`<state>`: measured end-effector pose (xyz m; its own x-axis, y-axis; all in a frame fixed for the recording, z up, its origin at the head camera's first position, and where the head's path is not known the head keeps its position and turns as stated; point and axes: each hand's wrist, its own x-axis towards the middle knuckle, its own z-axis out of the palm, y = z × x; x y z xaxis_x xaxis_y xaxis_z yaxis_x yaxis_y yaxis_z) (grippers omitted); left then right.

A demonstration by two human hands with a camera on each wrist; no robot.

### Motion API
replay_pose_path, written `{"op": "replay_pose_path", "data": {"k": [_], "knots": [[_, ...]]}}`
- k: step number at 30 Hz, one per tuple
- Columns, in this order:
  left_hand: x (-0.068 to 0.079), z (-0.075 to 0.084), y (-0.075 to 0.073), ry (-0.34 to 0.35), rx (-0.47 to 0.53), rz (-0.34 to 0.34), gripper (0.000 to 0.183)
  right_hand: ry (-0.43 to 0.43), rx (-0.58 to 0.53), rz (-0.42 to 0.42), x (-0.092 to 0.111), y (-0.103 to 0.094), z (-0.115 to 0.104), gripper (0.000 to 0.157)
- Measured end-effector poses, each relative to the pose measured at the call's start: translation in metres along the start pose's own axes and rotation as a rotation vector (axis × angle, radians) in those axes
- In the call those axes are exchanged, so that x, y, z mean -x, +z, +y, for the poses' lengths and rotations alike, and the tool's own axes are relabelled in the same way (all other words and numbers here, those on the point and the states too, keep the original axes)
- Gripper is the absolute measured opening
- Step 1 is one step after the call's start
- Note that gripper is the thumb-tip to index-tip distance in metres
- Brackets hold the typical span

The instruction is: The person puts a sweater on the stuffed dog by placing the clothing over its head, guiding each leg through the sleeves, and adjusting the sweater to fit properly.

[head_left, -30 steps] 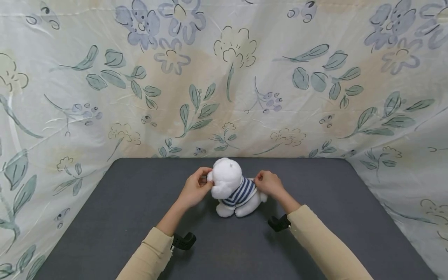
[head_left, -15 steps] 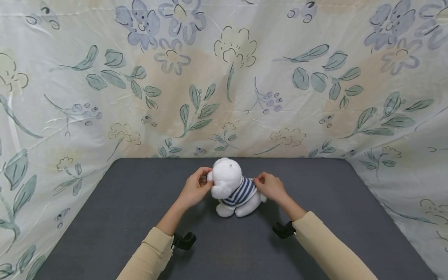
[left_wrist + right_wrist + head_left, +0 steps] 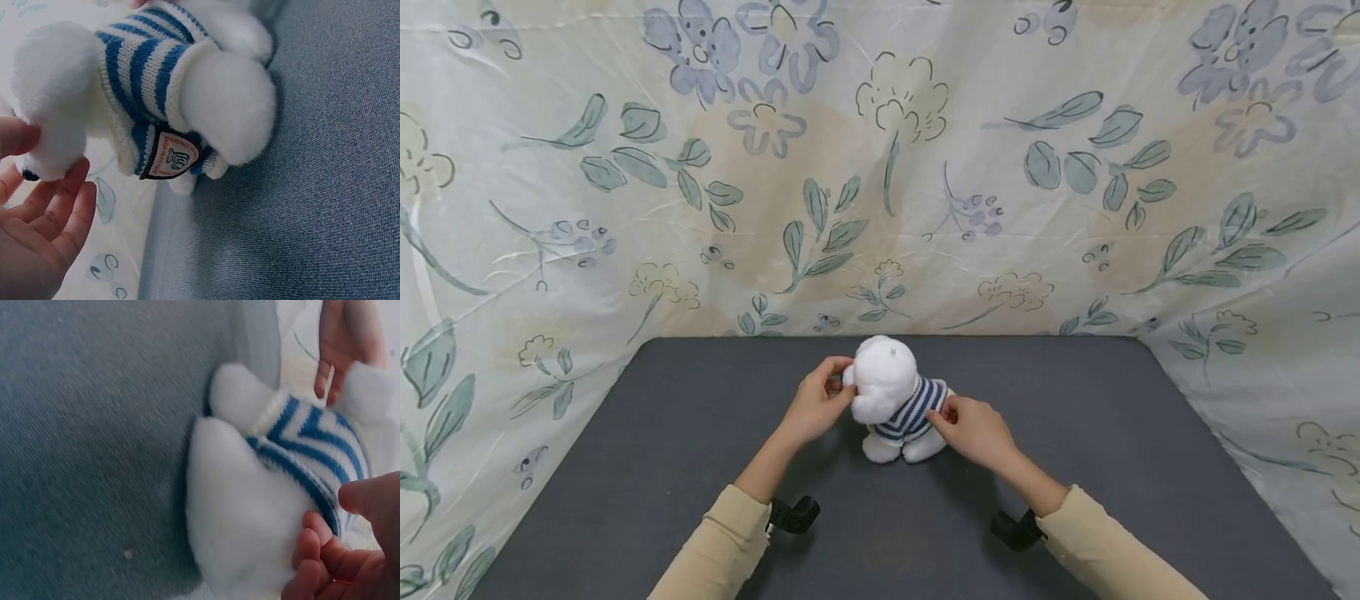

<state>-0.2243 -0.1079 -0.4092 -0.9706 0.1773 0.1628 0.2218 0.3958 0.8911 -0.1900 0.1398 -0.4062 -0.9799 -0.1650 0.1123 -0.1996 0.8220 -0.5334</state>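
Note:
A white plush dog in a blue-and-white striped knit sweater stands at the far middle of the table, facing left. My left hand holds its muzzle between thumb and fingers; the black nose shows between them in the left wrist view. At the dog's rear, my right hand has its thumb on the striped knit and curled fingers by the sweater's back hem, which it seems to pinch. That view is blurred, so the exact contact is unclear. A badge is sewn on the sweater.
The dark grey tabletop stretches out to both sides and in front of the dog. Floral fabric hangs behind and around the table. A black camera mount sits at each wrist, low over the table.
My right hand has come nearer and slightly left, from the top of the dog's rear down along the sweater's hem. My left hand and the dog have stayed in place.

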Motion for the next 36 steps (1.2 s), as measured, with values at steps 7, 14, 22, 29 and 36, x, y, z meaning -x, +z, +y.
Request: {"op": "replay_pose_path", "data": {"k": [7, 14, 22, 29, 36], "knots": [[-0.001, 0.001, 0.0, -0.01, 0.01, 0.0, 0.032, -0.015, 0.035, 0.067, 0.006, 0.007, 0.0, 0.027], [-0.002, 0.001, 0.001, 0.004, -0.003, 0.015, 0.032, 0.013, 0.057, 0.036, 0.011, 0.007, 0.009, 0.025], [-0.002, 0.0, 0.001, 0.005, 0.0, 0.028, 0.033, 0.011, 0.069, 0.049, 0.011, 0.009, 0.015, 0.025], [-0.001, -0.001, 0.0, 0.003, 0.002, 0.018, 0.032, 0.013, 0.046, 0.082, 0.01, 0.009, 0.01, 0.022], [-0.001, 0.0, -0.006, 0.042, 0.023, -0.025, 0.033, -0.023, 0.032, 0.166, 0.008, 0.005, 0.003, 0.016]]}}
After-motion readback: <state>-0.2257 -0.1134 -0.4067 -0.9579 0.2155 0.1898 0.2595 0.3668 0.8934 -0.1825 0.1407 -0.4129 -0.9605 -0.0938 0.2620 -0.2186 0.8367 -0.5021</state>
